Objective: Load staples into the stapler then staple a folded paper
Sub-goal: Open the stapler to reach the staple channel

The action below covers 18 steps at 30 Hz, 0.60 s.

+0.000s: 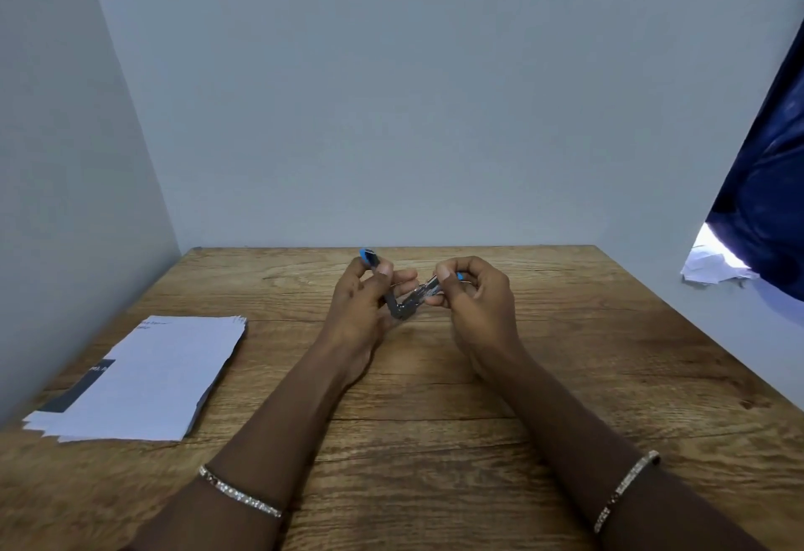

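Observation:
A small blue and grey stapler [402,307] is held open in a V above the middle of the wooden table [565,354]. My left hand [363,294] grips its raised blue-tipped top arm. My right hand [472,294] pinches the other arm, the metal staple channel, with fingers closed over its end. Whether loose staples lie in my right fingers is hidden. A stack of white folded paper [148,376] with a dark printed patch lies flat at the left of the table, apart from both hands.
Grey walls close the table at the back and on the left. A dark blue cloth [765,185] hangs at the right, with crumpled white paper [713,265] under it beyond the table's right edge.

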Each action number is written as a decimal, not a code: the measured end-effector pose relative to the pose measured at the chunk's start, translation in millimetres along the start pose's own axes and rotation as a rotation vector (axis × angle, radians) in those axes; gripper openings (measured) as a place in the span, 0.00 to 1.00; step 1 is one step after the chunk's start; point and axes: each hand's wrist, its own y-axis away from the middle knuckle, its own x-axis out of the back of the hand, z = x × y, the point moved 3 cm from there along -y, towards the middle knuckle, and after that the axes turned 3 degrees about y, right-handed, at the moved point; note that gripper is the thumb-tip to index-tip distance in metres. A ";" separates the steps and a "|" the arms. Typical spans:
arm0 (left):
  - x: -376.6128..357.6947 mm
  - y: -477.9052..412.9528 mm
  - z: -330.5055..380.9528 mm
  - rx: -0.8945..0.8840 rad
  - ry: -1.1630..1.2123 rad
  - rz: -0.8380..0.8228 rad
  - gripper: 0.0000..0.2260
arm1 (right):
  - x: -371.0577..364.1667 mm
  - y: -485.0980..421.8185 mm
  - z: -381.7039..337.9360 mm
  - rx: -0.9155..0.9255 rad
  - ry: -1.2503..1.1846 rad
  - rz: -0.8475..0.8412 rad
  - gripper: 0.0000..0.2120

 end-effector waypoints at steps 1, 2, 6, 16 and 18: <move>0.6 -2.3 0.4 0.029 0.082 0.035 0.04 | 1.8 -0.8 -0.1 -0.002 -0.014 0.018 0.04; 2.3 -4.5 1.0 0.056 0.159 0.075 0.05 | 3.4 -2.1 -0.2 -0.005 -0.029 0.032 0.04; 10.1 -6.1 3.5 0.128 0.384 0.151 0.06 | 5.0 -4.6 0.0 -0.052 -0.118 0.019 0.06; 3.8 2.8 4.7 0.359 0.365 -0.137 0.14 | 5.3 -6.3 -12.5 -0.025 -0.311 -0.123 0.15; 8.3 7.0 10.7 0.434 0.450 -0.275 0.29 | 11.8 -9.9 -15.2 -0.041 -0.352 -0.142 0.14</move>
